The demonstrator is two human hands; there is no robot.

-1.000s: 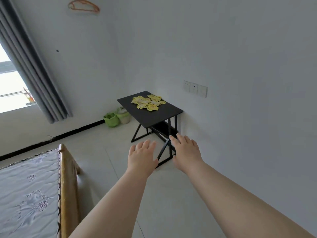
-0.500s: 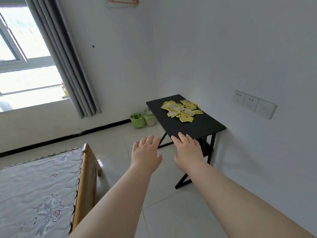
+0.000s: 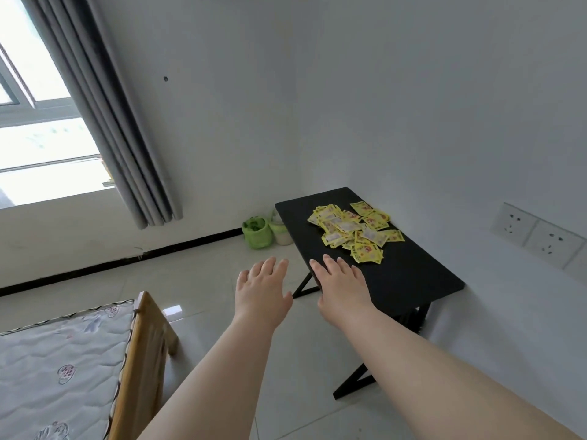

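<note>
Floor [image 3: 197,281]: pale glossy tiles, running to a black skirting strip at the far wall.
Curtain [image 3: 104,112]: grey, hanging in folds beside a bright window [image 3: 41,160] at far left.
Bed [image 3: 60,360]: quilted mattress in a wooden frame, near left.
Counter [image 3: 413,274]: small and black with slanted legs, standing against the right wall.
Yellow packets [image 3: 352,230]: a loose, overlapping pile on the far half of the counter.
Wall sockets [image 3: 536,238]: a white row on the right wall.
Right hand [image 3: 341,281]: open, palm down, fingers straight, over the counter's left edge, near the packets but apart from them. Whether it touches the counter is unclear.
Left hand [image 3: 262,287]: open, palm down, holding nothing, over the floor just left of the counter.
Green tub [image 3: 255,232]: on the floor beyond the counter, beside a white jar [image 3: 281,231].
</note>
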